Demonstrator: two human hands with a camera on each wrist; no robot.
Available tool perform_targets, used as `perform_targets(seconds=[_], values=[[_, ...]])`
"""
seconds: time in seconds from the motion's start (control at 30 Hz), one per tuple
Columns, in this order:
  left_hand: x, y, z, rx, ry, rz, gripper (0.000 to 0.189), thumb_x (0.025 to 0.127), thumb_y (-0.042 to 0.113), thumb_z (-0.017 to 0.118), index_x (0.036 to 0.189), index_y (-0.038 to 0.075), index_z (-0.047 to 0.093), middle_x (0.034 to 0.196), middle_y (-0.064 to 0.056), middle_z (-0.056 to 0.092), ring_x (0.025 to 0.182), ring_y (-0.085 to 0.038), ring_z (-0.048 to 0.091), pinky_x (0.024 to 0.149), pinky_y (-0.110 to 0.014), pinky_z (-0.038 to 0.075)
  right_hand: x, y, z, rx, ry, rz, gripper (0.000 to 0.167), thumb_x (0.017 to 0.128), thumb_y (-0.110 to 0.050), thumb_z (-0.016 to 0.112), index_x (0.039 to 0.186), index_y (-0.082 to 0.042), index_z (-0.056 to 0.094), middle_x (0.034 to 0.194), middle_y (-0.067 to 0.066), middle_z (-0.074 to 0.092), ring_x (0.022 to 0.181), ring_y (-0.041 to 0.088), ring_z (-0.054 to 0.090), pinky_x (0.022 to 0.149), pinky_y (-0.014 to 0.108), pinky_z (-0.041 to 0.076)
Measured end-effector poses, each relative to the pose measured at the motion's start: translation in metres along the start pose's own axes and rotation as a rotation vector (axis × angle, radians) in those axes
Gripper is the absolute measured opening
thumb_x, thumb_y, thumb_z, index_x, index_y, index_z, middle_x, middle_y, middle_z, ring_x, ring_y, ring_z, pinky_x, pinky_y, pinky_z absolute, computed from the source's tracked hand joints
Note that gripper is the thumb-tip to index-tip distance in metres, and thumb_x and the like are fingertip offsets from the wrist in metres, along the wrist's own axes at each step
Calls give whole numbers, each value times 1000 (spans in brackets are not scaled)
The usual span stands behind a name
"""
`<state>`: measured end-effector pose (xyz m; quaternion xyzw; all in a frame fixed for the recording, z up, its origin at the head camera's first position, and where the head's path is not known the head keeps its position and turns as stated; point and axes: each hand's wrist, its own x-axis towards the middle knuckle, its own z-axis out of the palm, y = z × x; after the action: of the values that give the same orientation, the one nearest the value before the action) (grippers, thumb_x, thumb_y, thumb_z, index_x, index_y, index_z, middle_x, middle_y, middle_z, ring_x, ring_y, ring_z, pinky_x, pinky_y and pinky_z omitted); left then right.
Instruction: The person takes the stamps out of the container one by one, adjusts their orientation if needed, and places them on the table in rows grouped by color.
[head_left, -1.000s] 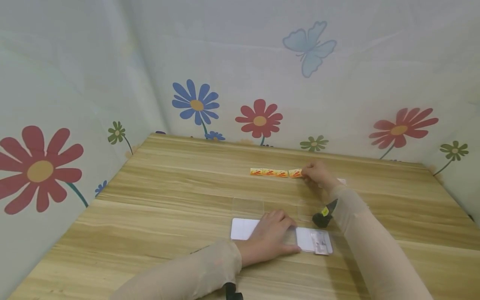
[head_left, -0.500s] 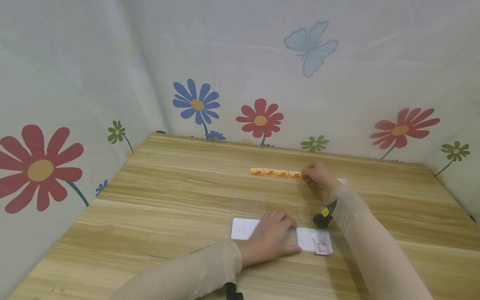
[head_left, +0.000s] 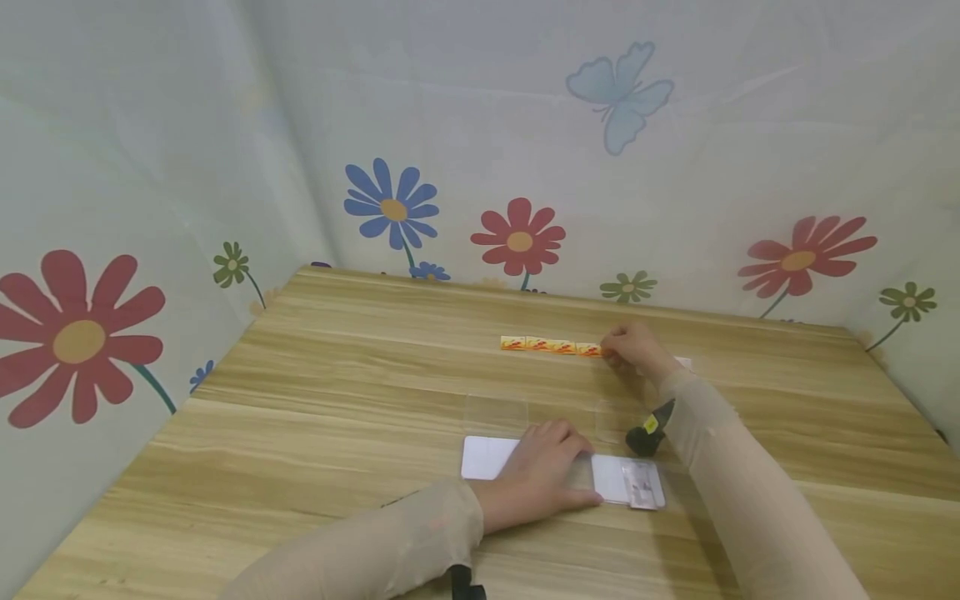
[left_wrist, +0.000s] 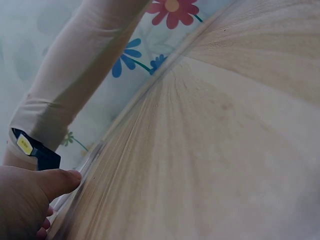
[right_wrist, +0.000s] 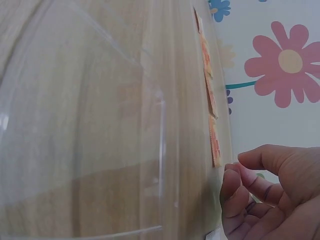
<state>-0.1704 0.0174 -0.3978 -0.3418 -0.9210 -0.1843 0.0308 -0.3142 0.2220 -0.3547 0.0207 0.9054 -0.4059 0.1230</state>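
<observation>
In the head view, several small flat yellow-and-orange pieces (head_left: pixel 551 345) lie end to end in a row. My right hand (head_left: pixel 637 352) is at the row's right end, fingers curled, thumb and fingertips pinching the outer edge of the last piece (head_left: pixel 588 350). In the right wrist view this last piece (right_wrist: pixel 215 142) meets my fingertips (right_wrist: pixel 230 176), which hide its end. My left hand (head_left: pixel 542 477) rests between two white flat pieces, the left one (head_left: pixel 487 457) partly covered by it. Its thumb touches the right white piece (head_left: pixel 607 480). A small shiny pinkish packet (head_left: pixel 641 486) lies on that.
Two clear plastic pieces lie behind the white ones, one at left (head_left: pixel 497 414) and one at right (head_left: pixel 611 422), partly behind my wrist camera (head_left: pixel 647 435). A pale piece (head_left: pixel 683 363) shows beyond the right hand. Flower-printed cloth (head_left: pixel 450 125) bounds the wooden table (head_left: pixel 337 350).
The last yellow-and-orange piece was slightly tilted a second ago; it now lies in line against its neighbour. The right hand has shifted very slightly left. The left hand has not moved.
</observation>
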Motion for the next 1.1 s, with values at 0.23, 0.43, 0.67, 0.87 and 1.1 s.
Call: perform_targets(seconds=[0.23,0.43,0.67,0.87,1.1], values=[[0,0,-1,-5,-4,0,53,76,56,72,114,20,64,108,6,55,104,-11,51,96,-28,42,-2,-3,-7,-12,-15,-23,24,93,-14,52,103,7,59,81,4,62,73,14,55,65,24,47],[1,-1,-3,-8,-15,-6,53,77,57,71,114,20,64,110,5,56,106,-12,52,97,-29,42,-10,-14,-14,-46,-12,-56,33,97,-17,48,114,10,56,113,25,62,99,32,62,79,33,54],[1,-1,-4,-11,-10,-12,53,76,56,72,114,20,65,110,5,56,106,-12,52,96,-28,42,-15,-26,-21,-51,-23,-90,38,99,-20,47,123,10,50,123,30,58,94,25,64,74,27,53],[1,-1,-1,-20,-8,-10,53,76,57,72,113,20,65,110,5,56,105,-12,52,94,-28,42,-24,-33,-30,-45,-27,-134,39,99,-21,47,123,10,51,120,28,59,85,15,61,68,24,51],[1,0,0,-24,-6,-4,52,76,56,72,113,20,65,110,5,56,106,-12,52,94,-28,42,-36,-36,-36,-36,5,-182,37,99,-22,49,119,9,53,114,26,62,78,11,59,64,24,50]])
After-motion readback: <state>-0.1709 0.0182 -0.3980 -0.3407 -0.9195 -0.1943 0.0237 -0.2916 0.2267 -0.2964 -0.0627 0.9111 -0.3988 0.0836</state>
